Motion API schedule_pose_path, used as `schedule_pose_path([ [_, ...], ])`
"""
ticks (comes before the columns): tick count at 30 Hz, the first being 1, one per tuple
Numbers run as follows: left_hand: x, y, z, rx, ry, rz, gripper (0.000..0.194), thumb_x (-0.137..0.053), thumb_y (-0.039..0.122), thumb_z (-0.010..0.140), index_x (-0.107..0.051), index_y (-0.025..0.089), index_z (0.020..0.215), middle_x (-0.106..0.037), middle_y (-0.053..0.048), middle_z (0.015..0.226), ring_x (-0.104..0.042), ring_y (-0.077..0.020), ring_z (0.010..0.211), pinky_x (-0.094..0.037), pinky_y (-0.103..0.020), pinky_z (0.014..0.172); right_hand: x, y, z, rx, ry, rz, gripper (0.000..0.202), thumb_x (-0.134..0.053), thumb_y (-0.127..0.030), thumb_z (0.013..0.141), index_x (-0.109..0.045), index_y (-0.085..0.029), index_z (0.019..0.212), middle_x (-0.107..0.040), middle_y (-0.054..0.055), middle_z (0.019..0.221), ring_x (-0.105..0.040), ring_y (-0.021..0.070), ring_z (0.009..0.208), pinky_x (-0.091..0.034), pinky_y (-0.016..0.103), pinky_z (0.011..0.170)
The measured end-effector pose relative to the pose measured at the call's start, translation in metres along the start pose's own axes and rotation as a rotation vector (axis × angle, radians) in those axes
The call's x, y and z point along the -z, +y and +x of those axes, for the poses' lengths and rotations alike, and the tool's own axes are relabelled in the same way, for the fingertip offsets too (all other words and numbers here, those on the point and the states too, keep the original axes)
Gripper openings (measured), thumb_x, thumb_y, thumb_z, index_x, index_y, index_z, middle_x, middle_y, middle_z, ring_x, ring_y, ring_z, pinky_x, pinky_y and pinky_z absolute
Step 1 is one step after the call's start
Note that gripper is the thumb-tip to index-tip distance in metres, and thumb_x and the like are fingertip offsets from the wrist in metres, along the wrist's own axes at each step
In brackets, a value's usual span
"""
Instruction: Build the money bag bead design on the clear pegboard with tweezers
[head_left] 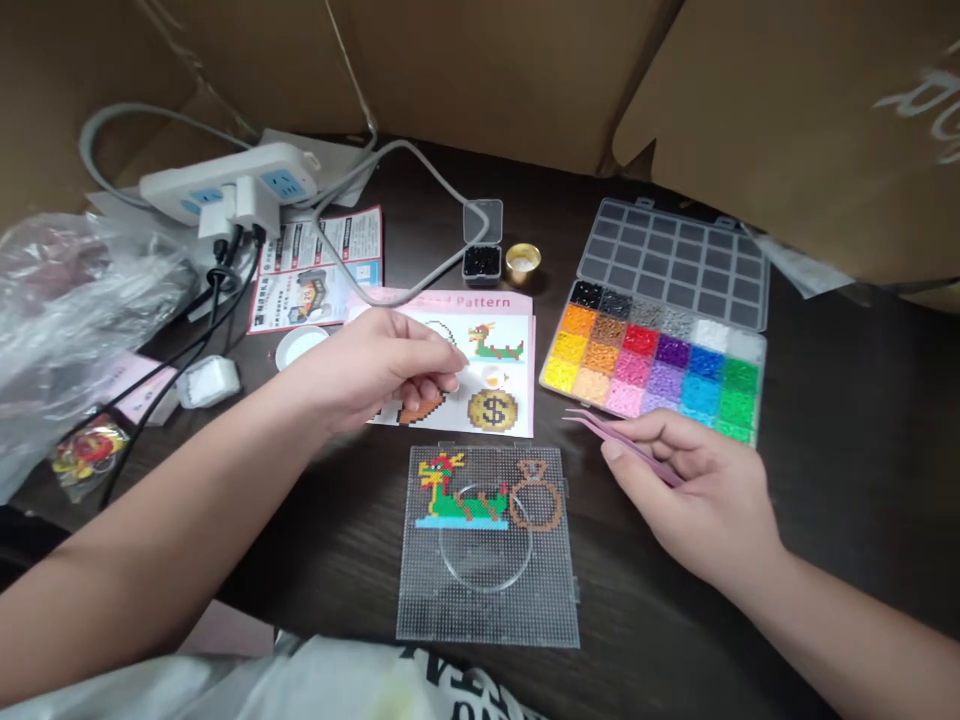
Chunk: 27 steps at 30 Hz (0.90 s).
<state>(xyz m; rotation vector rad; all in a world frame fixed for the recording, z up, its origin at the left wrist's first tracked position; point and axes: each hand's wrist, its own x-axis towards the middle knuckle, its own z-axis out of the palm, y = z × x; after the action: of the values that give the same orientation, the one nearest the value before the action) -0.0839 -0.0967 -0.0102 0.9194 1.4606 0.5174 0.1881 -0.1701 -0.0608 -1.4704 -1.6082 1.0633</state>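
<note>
My right hand [697, 490] holds pink bent-tip tweezers [637, 447], their tips pointing left, just below the bead box [652, 350] with its many colours. Over the pattern sheet [517, 310] hovers my left hand [390, 365], thumb and fingers pinched together; whatever they hold, if anything, I cannot make out. The sheet shows a dragon boat and a gold dollar coin, and my hand covers part of it. Below it lies a clear pegboard [487, 610] bearing a bead dragon boat [465, 500] and a brown bead ring [536, 500].
A small open box of black beads [481, 262] and a gold cup [523, 263] stand behind the sheet. At left are a power strip [225, 185] with cables, a printed leaflet [315, 265], a white dish [300, 345] and crumpled plastic [82, 310]. Cardboard walls enclose the back.
</note>
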Motion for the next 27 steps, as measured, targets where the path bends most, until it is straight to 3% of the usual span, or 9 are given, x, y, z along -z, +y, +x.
schedule_pose_path([
  [6,0.008,-0.027,0.009,0.033,-0.007,0.040,0.017,-0.075,0.030,0.073,-0.072,0.013,0.070,-0.069,-0.006,0.061,-0.058,-0.0099,0.047,-0.045,-0.019,0.041,-0.002,-0.004,0.002,0.041,0.000,-0.117,0.006,-0.067,-0.021,0.086,-0.070,-0.025,0.089,-0.070,0.001,0.070,-0.061,0.0112,0.053,-0.045,0.021,0.045],
  [9,0.011,-0.029,0.011,0.054,-0.035,0.056,0.022,-0.074,0.035,0.074,-0.073,0.014,0.069,-0.070,-0.006,0.063,-0.060,-0.0113,0.050,-0.046,-0.019,0.042,-0.002,-0.005,0.001,0.049,-0.008,-0.153,0.010,-0.067,-0.018,0.086,-0.071,-0.026,0.091,-0.069,0.000,0.067,-0.056,0.0100,0.049,-0.042,0.021,0.042],
  [15,0.014,-0.025,0.010,0.045,-0.121,0.043,0.024,-0.074,0.038,0.076,-0.074,0.014,0.071,-0.071,-0.005,0.066,-0.060,-0.0095,0.053,-0.048,-0.018,0.045,-0.001,-0.005,0.003,0.051,-0.022,-0.127,0.015,-0.069,-0.016,0.084,-0.071,-0.027,0.094,-0.071,0.000,0.071,-0.060,0.0103,0.053,-0.046,0.021,0.045],
  [20,0.007,-0.023,0.003,-0.018,-0.097,0.095,0.018,-0.074,0.031,0.074,-0.074,0.013,0.072,-0.071,-0.006,0.068,-0.058,-0.0084,0.053,-0.044,-0.018,0.045,-0.005,-0.008,0.005,0.116,0.043,-0.141,0.004,-0.074,-0.020,0.080,-0.073,-0.023,0.081,-0.074,0.002,0.073,-0.063,0.0124,0.057,-0.048,0.023,0.049],
  [27,-0.016,-0.021,-0.012,-0.145,-0.178,0.193,0.016,-0.071,0.027,0.074,-0.072,0.013,0.067,-0.069,-0.004,0.068,-0.052,-0.0063,0.054,-0.039,-0.017,0.047,-0.005,-0.005,0.001,0.185,-0.076,-0.061,0.007,-0.071,-0.027,0.082,-0.072,-0.020,0.081,-0.068,0.001,0.066,-0.054,0.0107,0.051,-0.042,0.024,0.045],
])
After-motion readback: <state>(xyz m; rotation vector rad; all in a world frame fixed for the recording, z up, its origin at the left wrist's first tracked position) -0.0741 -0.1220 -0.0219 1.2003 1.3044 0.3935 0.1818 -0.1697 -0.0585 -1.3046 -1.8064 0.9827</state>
